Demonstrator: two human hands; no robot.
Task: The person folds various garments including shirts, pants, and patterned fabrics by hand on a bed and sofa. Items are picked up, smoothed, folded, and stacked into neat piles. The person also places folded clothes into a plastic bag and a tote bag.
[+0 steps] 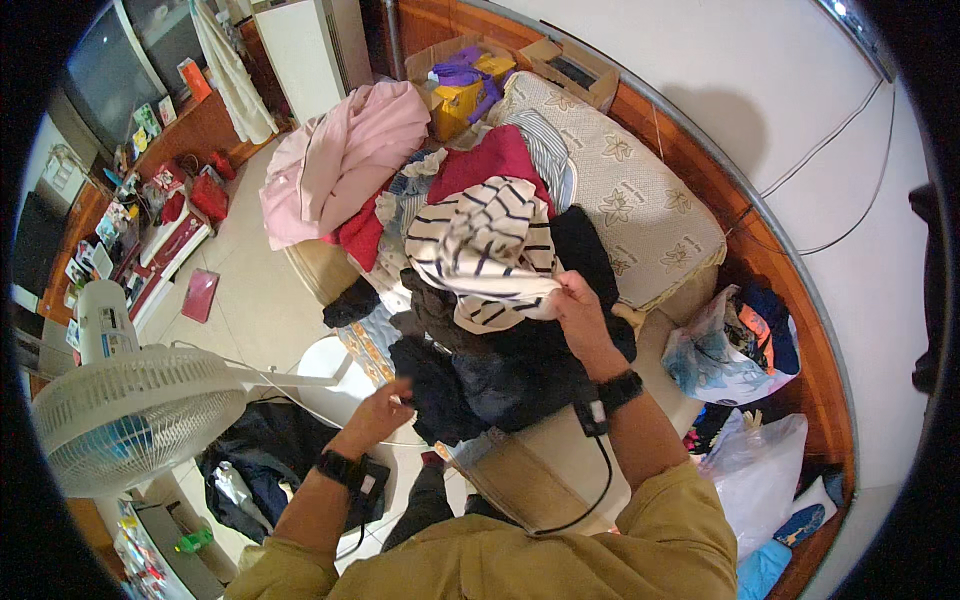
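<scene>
My right hand (581,311) grips the edge of a cream striped garment (480,247), blurred in part, above a heap of clothes. Under it lie dark garments (495,382). A crimson garment (487,161) is bunched behind it. To the left of the dark pile is my left hand (379,412), fingers curled near the pile's edge; whether anything is between them does not show. A large pink cloth (352,157) lies crumpled at the heap's far left. Black straps with cabled devices are on both my wrists.
A standing fan (142,420) is at left, near a white round stool (330,367). A patterned cushion (607,180) lies behind the heap. At right are a filled plastic bag (697,367) and a white bag (765,472). Cardboard boxes (577,71) stand at the back.
</scene>
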